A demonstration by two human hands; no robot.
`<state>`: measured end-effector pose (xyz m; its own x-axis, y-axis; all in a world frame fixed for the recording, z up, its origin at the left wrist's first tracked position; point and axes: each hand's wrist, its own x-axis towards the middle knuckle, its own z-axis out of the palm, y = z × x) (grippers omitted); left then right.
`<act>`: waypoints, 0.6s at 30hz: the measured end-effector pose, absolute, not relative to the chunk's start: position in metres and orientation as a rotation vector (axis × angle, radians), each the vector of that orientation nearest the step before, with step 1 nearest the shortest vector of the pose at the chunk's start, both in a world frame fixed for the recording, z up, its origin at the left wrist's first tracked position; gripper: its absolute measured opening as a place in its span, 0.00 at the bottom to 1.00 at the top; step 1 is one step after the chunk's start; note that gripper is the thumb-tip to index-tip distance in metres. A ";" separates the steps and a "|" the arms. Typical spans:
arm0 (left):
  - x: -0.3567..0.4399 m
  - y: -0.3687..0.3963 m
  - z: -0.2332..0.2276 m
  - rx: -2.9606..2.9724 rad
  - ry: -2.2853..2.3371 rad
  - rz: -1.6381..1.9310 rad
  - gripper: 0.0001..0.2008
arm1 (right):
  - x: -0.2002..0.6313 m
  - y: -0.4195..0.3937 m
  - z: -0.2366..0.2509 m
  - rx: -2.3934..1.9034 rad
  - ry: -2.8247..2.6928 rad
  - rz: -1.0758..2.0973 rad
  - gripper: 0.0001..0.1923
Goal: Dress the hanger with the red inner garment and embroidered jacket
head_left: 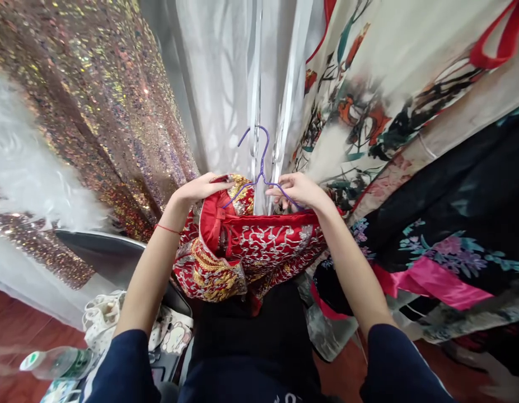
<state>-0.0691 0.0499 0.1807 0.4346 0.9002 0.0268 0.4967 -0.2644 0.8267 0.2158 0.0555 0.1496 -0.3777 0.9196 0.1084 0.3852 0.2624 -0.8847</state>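
Both hands are raised in front of the person and they work on a red garment with gold and silver embroidery (259, 246), which hangs in folds between the two forearms, near the centre of the view. The left hand (200, 189) is at about 10 o'clock from the garment's middle; its fingers are closed on the upper edge of the red cloth, beside the collar part. The right hand (299, 191) is at about 2 o'clock from the garment; its fingers are curled and pinch the arm of a purple wire hanger (262, 162) together with the cloth edge. The hook of the hanger points up, toward 12 o'clock, in front of a white sheer curtain (217, 84). A thin red string (167, 228) is around the left wrist. At 9 to 11 o'clock hangs a sequined gold-brown dress (95, 112), with white fluffy material (28, 162) on its left. At 1 to 3 o'clock hang a cream robe with painted flowers (389, 84) and a black floral robe with a pink sash (444, 246). At 7 o'clock, low, lies a plastic water bottle (57, 362) on its side.
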 end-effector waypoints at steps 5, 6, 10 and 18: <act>-0.032 0.045 0.195 1.774 0.980 0.534 0.20 | 0.208 0.048 0.144 -1.242 -1.833 0.976 0.30; -0.027 0.047 0.196 1.755 0.961 0.562 0.20 | 0.208 0.047 0.145 -1.234 -1.858 1.046 0.30; -0.014 0.051 0.194 1.670 1.003 0.739 0.18 | 0.207 0.044 0.154 -1.086 -1.962 1.269 0.26; -0.009 0.045 0.191 1.833 1.009 0.800 0.19 | 0.208 0.056 0.163 -1.019 -2.201 1.258 0.18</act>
